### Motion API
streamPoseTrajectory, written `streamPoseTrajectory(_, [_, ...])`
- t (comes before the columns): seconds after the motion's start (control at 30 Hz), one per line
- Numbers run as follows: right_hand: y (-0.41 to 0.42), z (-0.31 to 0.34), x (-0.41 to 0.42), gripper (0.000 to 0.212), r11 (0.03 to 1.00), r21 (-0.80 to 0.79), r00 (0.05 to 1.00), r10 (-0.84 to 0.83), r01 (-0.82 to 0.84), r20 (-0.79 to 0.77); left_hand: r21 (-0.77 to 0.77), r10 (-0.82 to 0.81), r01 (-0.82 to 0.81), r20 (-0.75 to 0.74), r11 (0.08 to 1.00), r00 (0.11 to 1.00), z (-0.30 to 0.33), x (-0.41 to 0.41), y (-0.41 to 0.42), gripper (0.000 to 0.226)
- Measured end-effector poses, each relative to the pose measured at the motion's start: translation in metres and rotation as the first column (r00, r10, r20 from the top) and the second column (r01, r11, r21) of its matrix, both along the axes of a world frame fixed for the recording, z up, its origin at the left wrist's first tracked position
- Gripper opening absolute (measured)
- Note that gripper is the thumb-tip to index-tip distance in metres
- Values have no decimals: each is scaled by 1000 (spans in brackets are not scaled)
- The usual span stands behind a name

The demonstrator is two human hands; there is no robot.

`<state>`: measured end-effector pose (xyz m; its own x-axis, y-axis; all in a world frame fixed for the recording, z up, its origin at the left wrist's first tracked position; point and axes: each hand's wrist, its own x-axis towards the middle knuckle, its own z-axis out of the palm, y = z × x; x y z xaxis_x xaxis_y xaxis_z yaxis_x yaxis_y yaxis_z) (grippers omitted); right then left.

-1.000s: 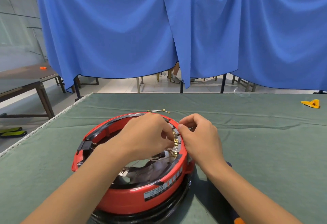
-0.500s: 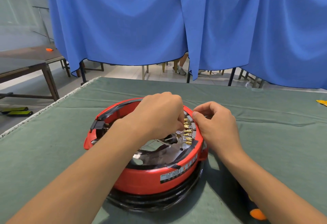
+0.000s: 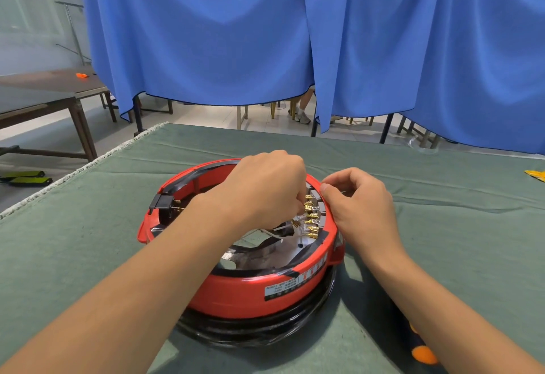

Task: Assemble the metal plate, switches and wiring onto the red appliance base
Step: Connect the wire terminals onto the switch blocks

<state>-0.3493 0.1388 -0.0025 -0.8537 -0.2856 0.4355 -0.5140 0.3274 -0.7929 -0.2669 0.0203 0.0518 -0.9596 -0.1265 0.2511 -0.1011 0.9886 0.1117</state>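
The red base [image 3: 236,294] sits on the green table [image 3: 442,241], metal plate [image 3: 265,255] inside it; the left hand [image 3: 265,193] reaches into the base with fingers curled down at the brass terminals [image 3: 311,215], what it grips I cannot tell; the right hand [image 3: 359,208] lies on the base's right rim, thumb and forefinger pinched, on what is unclear.

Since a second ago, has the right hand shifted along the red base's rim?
No. The right hand pinches at the same spot on the red base rim, beside the row of brass terminals. Only the camera moved.
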Motion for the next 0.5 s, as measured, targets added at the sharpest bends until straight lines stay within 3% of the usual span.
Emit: streamPoseTrajectory(0.5, [1, 1, 2, 10, 1000, -1, 1000, -7, 7, -3, -74, 4, -8, -43, 997, 999, -2, -2, 8, 10])
